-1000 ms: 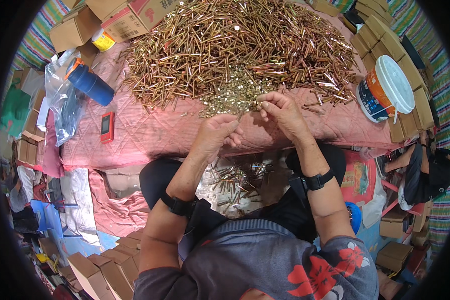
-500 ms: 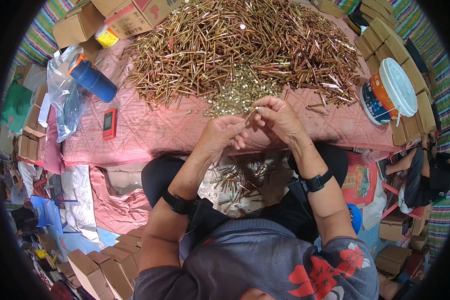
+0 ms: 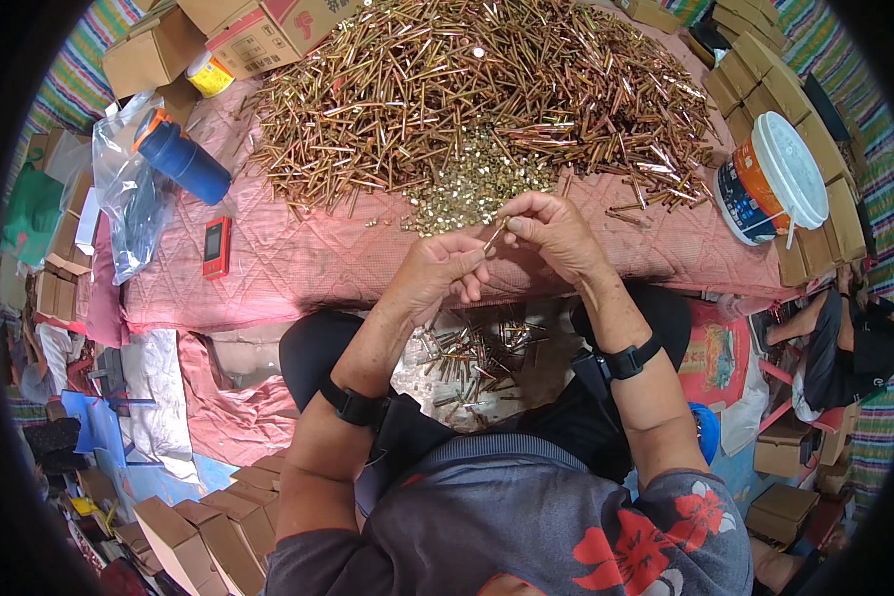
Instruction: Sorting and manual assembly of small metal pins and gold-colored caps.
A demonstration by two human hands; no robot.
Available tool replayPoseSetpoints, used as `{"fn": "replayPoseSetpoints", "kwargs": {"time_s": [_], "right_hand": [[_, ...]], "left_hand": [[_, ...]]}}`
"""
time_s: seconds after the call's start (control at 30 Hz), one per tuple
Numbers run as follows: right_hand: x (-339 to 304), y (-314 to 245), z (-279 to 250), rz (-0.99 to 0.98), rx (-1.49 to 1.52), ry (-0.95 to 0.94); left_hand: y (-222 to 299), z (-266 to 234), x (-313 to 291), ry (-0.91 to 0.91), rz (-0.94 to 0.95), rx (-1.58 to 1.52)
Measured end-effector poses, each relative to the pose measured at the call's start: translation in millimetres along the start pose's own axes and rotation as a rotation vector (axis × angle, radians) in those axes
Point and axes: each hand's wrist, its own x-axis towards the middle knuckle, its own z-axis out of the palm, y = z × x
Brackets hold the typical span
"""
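Observation:
Over the near edge of the table, my left hand [image 3: 439, 268] is closed in a pinch on the lower end of a thin brass-coloured metal rod [image 3: 495, 237]. My right hand [image 3: 554, 238] pinches the rod's upper end between thumb and forefinger. Whether a small part sits under those right fingertips is hidden. Just beyond my hands lies a heap of small gold-coloured nut-like pieces [image 3: 477, 184]. Behind it spreads a large pile of similar metal rods [image 3: 387, 99]. More loose rods [image 3: 482, 353] lie low down between my knees.
A pink quilted cover [image 3: 298, 263] drapes the table. On its left are a red handheld device [image 3: 217, 247], a blue bottle [image 3: 184, 162] and a clear plastic bag [image 3: 129, 219]. A white-lidded bucket [image 3: 775, 184] stands right. Cardboard boxes [image 3: 204, 541] line the sides; another person [image 3: 834, 348] sits at right.
My right fingers have shifted slightly on the rod's upper end, and more of the rod shows between my hands. Both hands remain in nearly the same place.

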Motion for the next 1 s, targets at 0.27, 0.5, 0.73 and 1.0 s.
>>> {"fn": "replayPoseSetpoints", "kwargs": {"time_s": [0.27, 0.5, 0.73, 1.0], "right_hand": [[1.8, 3.1, -2.9, -0.056, -0.055, -0.032], [6.2, 9.2, -1.3, -0.04, 0.033, -0.026], [9.2, 18.7, -3.5, -0.09, 0.115, -0.045], [4.1, -12.5, -1.0, -0.1, -0.125, -0.141]], "left_hand": [[-4.9, -2.1, -0.7, -0.013, -0.002, 0.001], [-9.2, 0.8, -1.1, 0.027, 0.085, 0.01], [-12.4, 3.9, 0.4, 0.048, 0.129, 0.031], [-9.7, 2.1, -3.4, -0.042, 0.093, -0.04]]}}
